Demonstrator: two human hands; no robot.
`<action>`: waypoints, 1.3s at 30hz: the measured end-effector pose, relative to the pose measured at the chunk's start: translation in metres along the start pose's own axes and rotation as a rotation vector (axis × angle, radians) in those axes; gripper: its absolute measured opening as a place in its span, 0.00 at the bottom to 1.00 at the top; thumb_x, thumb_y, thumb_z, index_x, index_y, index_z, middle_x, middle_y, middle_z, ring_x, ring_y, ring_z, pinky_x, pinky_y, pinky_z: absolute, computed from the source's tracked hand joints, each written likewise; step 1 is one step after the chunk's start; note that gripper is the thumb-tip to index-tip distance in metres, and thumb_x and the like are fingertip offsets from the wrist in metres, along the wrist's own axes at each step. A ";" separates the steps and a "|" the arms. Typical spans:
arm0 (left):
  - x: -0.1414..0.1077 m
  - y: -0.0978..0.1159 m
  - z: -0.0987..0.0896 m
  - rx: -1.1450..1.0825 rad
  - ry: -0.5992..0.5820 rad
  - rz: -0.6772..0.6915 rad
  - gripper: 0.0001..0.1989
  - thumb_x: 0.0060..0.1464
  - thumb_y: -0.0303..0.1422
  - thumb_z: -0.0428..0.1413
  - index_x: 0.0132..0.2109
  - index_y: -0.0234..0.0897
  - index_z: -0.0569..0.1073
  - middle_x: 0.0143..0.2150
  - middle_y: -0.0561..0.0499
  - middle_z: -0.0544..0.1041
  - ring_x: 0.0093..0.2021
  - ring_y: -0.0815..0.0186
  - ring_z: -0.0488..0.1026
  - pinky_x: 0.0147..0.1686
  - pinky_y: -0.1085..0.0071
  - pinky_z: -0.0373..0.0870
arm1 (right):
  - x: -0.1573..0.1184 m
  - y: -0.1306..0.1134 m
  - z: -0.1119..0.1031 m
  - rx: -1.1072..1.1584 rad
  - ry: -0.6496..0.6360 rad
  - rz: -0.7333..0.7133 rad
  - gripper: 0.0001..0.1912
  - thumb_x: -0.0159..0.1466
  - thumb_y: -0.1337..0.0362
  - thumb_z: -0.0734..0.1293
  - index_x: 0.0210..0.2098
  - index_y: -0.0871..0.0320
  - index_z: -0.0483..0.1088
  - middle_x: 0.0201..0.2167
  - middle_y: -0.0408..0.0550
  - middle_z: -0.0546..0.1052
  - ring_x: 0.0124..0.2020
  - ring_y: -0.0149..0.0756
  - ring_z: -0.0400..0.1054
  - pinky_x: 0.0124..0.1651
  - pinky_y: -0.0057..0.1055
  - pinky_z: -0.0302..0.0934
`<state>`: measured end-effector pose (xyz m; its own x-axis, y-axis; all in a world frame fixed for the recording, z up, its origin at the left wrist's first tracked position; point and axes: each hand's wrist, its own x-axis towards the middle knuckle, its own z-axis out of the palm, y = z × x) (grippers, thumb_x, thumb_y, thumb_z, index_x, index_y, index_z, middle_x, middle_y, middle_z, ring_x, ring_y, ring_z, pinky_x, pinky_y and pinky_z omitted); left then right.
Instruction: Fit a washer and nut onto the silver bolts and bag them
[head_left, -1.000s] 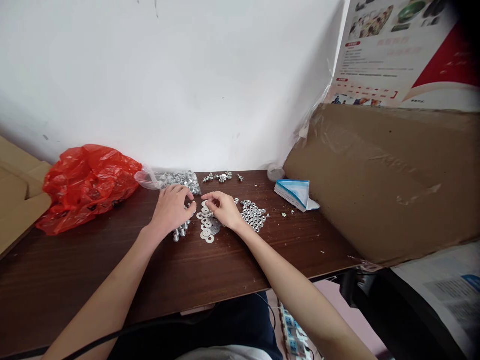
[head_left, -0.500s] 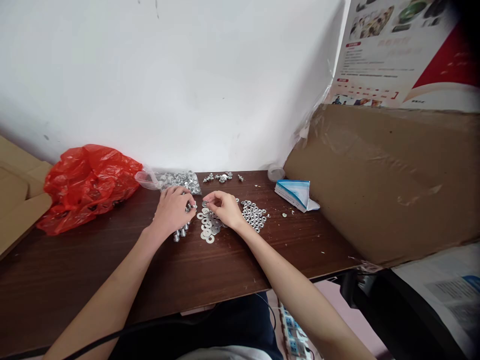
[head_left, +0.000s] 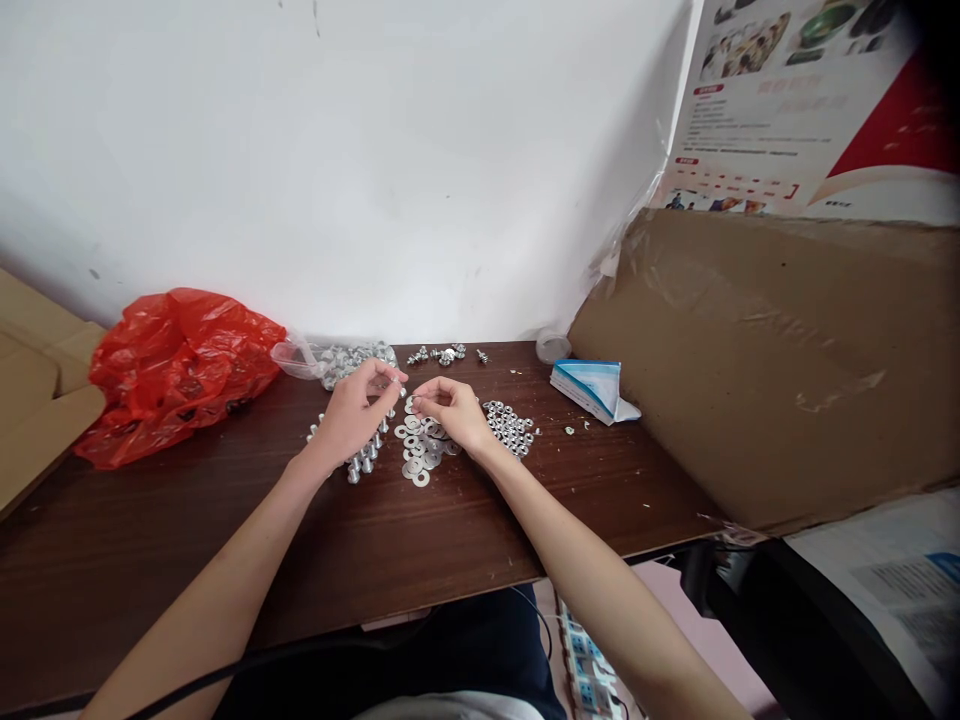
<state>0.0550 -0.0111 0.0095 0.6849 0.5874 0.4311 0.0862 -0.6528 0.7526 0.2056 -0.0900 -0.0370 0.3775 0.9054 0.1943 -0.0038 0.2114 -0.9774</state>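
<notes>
My left hand [head_left: 351,412] pinches a small silver bolt [head_left: 403,392] between thumb and fingers, its end pointing right. Just to the right, my right hand [head_left: 459,415] is closed at the fingertips on a flat washer [head_left: 410,402], mostly covered by the fingers. The two sets of fingertips are close but apart. Under and beside my left wrist stand several silver bolts [head_left: 365,462]. A loose pile of flat washers [head_left: 421,455] lies below my right fingers, and a cluster of nuts [head_left: 511,432] lies right of that hand.
Behind my left hand lies a clear bag of metal parts [head_left: 352,358]. Several assembled bolts [head_left: 448,354] sit along the wall. A red plastic bag [head_left: 180,370] is at the left, a blue-white folded packet [head_left: 589,387] at the right, and a large cardboard sheet [head_left: 780,360] borders the table.
My left hand has lifted out of the bolts and turned, bringing the bolt up and right towards my right hand. My right hand has shifted slightly right.
</notes>
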 end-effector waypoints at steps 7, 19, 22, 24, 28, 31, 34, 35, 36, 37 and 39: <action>-0.001 -0.003 0.005 -0.103 -0.029 -0.077 0.10 0.56 0.38 0.54 0.40 0.37 0.67 0.32 0.51 0.76 0.27 0.67 0.75 0.30 0.68 0.75 | -0.002 -0.006 -0.001 0.027 0.103 0.019 0.13 0.49 0.58 0.75 0.29 0.59 0.72 0.26 0.43 0.75 0.28 0.30 0.68 0.34 0.29 0.65; -0.002 -0.004 0.003 0.050 0.096 -0.052 0.06 0.47 0.32 0.60 0.34 0.36 0.79 0.32 0.50 0.77 0.30 0.68 0.74 0.34 0.68 0.76 | -0.004 -0.011 0.001 0.143 0.094 -0.023 0.13 0.51 0.58 0.74 0.31 0.59 0.71 0.25 0.43 0.75 0.28 0.31 0.70 0.37 0.32 0.67; -0.002 -0.004 0.004 0.047 0.102 -0.032 0.06 0.48 0.32 0.59 0.35 0.36 0.79 0.33 0.50 0.75 0.30 0.69 0.73 0.34 0.69 0.76 | -0.005 -0.012 0.002 0.130 0.096 -0.048 0.14 0.51 0.57 0.75 0.30 0.58 0.71 0.25 0.43 0.75 0.29 0.32 0.71 0.37 0.33 0.68; -0.002 -0.003 0.004 0.045 0.110 -0.017 0.06 0.49 0.33 0.59 0.35 0.36 0.78 0.34 0.50 0.74 0.30 0.69 0.73 0.34 0.69 0.76 | -0.005 -0.012 0.003 0.118 0.080 -0.066 0.14 0.51 0.57 0.75 0.30 0.58 0.71 0.25 0.44 0.76 0.29 0.33 0.71 0.38 0.33 0.68; -0.004 -0.001 0.006 0.088 0.151 0.027 0.07 0.50 0.34 0.57 0.34 0.36 0.77 0.33 0.50 0.74 0.29 0.69 0.72 0.32 0.70 0.75 | -0.006 -0.011 0.004 0.057 0.063 -0.107 0.13 0.51 0.59 0.75 0.31 0.58 0.71 0.26 0.44 0.76 0.30 0.33 0.71 0.38 0.33 0.67; -0.004 -0.001 0.008 0.122 0.172 0.054 0.06 0.50 0.34 0.57 0.34 0.36 0.77 0.31 0.50 0.74 0.28 0.69 0.72 0.29 0.71 0.73 | -0.007 -0.010 0.004 0.017 0.073 -0.145 0.12 0.52 0.59 0.74 0.31 0.57 0.72 0.28 0.44 0.76 0.32 0.33 0.71 0.41 0.34 0.68; -0.005 -0.002 0.010 0.124 0.175 0.061 0.06 0.50 0.34 0.58 0.34 0.36 0.77 0.30 0.50 0.75 0.28 0.68 0.73 0.30 0.71 0.73 | -0.008 -0.011 0.004 -0.006 0.078 -0.175 0.11 0.53 0.59 0.74 0.32 0.57 0.73 0.31 0.45 0.77 0.34 0.34 0.72 0.43 0.35 0.68; -0.005 -0.002 0.011 0.112 0.174 0.052 0.07 0.50 0.34 0.58 0.35 0.36 0.76 0.30 0.50 0.76 0.29 0.68 0.73 0.31 0.70 0.73 | -0.008 -0.012 0.004 -0.002 0.078 -0.181 0.11 0.53 0.58 0.74 0.32 0.57 0.73 0.31 0.45 0.77 0.34 0.34 0.72 0.43 0.35 0.68; -0.005 -0.001 0.011 0.097 0.172 0.037 0.08 0.50 0.35 0.58 0.36 0.35 0.76 0.30 0.50 0.77 0.29 0.67 0.74 0.31 0.70 0.74 | -0.008 -0.013 0.005 0.012 0.076 -0.184 0.11 0.54 0.58 0.74 0.32 0.57 0.73 0.31 0.45 0.77 0.34 0.34 0.72 0.43 0.35 0.68; -0.005 -0.001 0.011 0.081 0.168 0.020 0.09 0.50 0.35 0.59 0.38 0.35 0.76 0.30 0.49 0.77 0.30 0.67 0.74 0.32 0.69 0.75 | -0.009 -0.014 0.005 0.034 0.075 -0.184 0.11 0.54 0.58 0.74 0.32 0.57 0.73 0.30 0.45 0.77 0.34 0.34 0.72 0.44 0.36 0.69; -0.005 0.000 0.011 0.059 0.157 -0.007 0.12 0.50 0.36 0.59 0.41 0.35 0.75 0.30 0.49 0.77 0.30 0.66 0.75 0.33 0.68 0.75 | -0.009 -0.016 0.005 0.084 0.080 -0.170 0.12 0.55 0.55 0.73 0.31 0.57 0.73 0.29 0.45 0.77 0.33 0.34 0.73 0.44 0.36 0.69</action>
<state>0.0596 -0.0195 0.0021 0.5634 0.6562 0.5019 0.1357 -0.6727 0.7273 0.1975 -0.0996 -0.0224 0.4520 0.8224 0.3455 -0.0095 0.3917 -0.9200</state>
